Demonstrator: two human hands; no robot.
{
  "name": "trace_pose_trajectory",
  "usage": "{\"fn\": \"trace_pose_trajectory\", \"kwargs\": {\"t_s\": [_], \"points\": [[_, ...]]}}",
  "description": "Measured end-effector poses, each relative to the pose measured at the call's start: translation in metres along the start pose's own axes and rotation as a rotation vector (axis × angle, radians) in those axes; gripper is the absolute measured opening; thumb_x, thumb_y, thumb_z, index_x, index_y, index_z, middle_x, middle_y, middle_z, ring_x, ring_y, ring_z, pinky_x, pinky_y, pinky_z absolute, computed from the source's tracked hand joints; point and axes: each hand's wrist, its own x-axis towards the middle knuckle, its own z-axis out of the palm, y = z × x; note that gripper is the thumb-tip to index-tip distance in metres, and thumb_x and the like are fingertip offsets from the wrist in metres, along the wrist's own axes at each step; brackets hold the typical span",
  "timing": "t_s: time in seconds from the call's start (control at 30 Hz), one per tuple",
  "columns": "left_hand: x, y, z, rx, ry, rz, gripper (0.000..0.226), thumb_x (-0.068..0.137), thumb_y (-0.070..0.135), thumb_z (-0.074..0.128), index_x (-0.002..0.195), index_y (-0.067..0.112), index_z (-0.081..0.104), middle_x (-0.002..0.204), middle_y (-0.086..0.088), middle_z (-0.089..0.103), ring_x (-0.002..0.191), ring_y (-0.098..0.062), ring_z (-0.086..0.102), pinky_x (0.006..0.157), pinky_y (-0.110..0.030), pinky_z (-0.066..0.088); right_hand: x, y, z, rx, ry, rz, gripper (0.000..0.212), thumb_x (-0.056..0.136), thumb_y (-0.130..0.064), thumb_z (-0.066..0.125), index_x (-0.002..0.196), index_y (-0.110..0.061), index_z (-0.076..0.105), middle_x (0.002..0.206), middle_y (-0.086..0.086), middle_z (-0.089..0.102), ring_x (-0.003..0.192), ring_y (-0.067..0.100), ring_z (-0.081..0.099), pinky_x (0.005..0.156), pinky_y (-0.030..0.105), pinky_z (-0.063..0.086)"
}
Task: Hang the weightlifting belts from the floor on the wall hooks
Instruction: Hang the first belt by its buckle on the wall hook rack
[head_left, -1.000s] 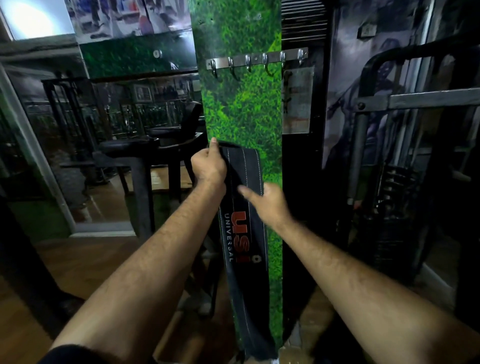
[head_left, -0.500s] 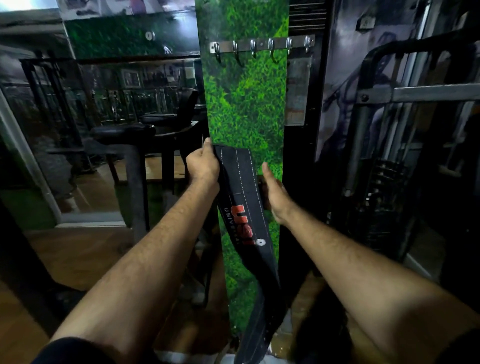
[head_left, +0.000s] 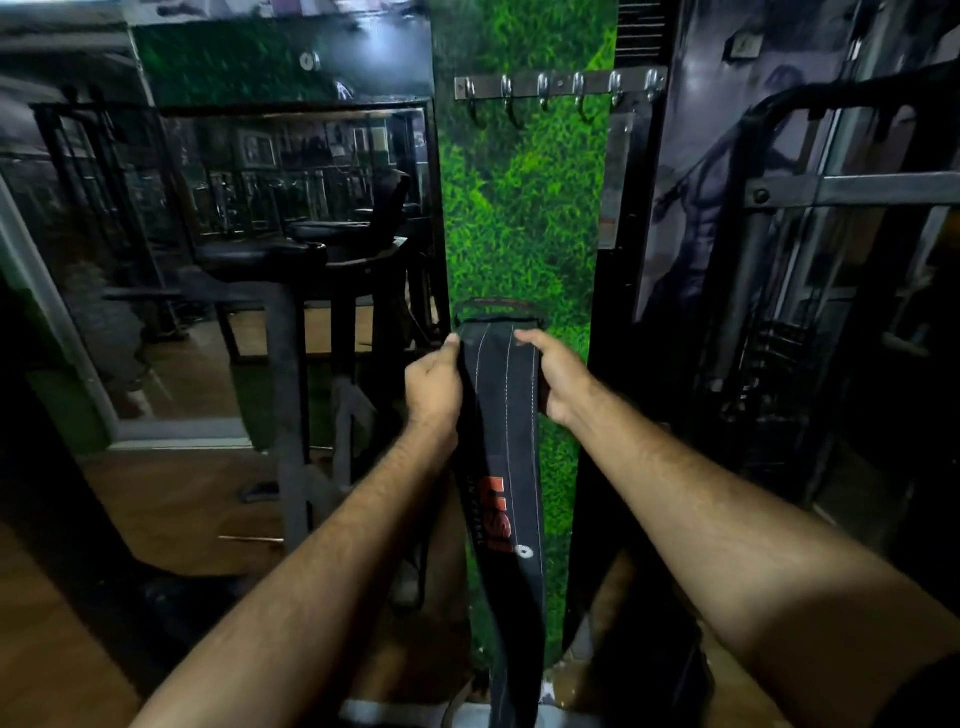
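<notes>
Green wall panel (head_left: 522, 218), hooks (head_left: 558, 93) above; both hands (head_left: 434, 382) gripping belt (head_left: 504, 415).

Green panel (head_left: 522, 218) open up to hook rail (head_left: 558, 88); machines flank.

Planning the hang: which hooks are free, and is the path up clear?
All six hooks on the hook rail look empty. The green grass panel between rail and belt is bare. Crowded: left hand and right hand both grip the belt's top.
</notes>
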Motion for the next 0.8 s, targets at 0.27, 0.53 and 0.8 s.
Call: {"fn": "trace_pose_trajectory", "kwargs": {"t_s": [0.27, 0.53, 0.8], "points": [[0.013, 0.024, -0.012, -0.107, -0.243, -0.22, 0.052, 0.095, 0.06, 0.046, 0.095, 0.016, 0.074, 0.083, -0.004, 0.078, 0.079, -0.022, 0.072, 0.076, -0.035, 0.058, -0.004, 0.016, 0.002, -0.026, 0.025, -0.232, 0.009, 0.078, -0.015, 0.065, 0.086, -0.011, 0.066, 0.084, 0.009, 0.068, 0.074, 0.022, 0.064, 0.068, 0.031, 0.051], [0.016, 0.048, 0.002, -0.23, -0.401, -0.13, 0.046, 0.098, 0.054, 0.046, 0.102, 0.017, 0.074, 0.106, -0.008, 0.077, 0.099, -0.026, 0.073, 0.09, -0.04, 0.057, -0.021, 0.015, -0.002, -0.117, 0.038, -0.262, 0.026, 0.094, -0.001, 0.045, 0.075, -0.017, 0.053, 0.063, -0.006, 0.066, 0.058, 0.009, 0.063, 0.046, 0.015, 0.048], [0.035, 0.057, 0.017, -0.07, -0.402, 0.016, 0.014, 0.099, 0.023, 0.055, 0.094, 0.014, 0.065, 0.089, -0.008, 0.071, 0.081, -0.024, 0.069, 0.08, -0.045, 0.058, -0.013, 0.012, -0.014, -0.122, 0.032, -0.188, 0.038, 0.088, -0.041, 0.05, 0.104, -0.011, 0.067, 0.107, 0.008, 0.072, 0.101, 0.027, 0.067, 0.091, 0.039, 0.053]]}}
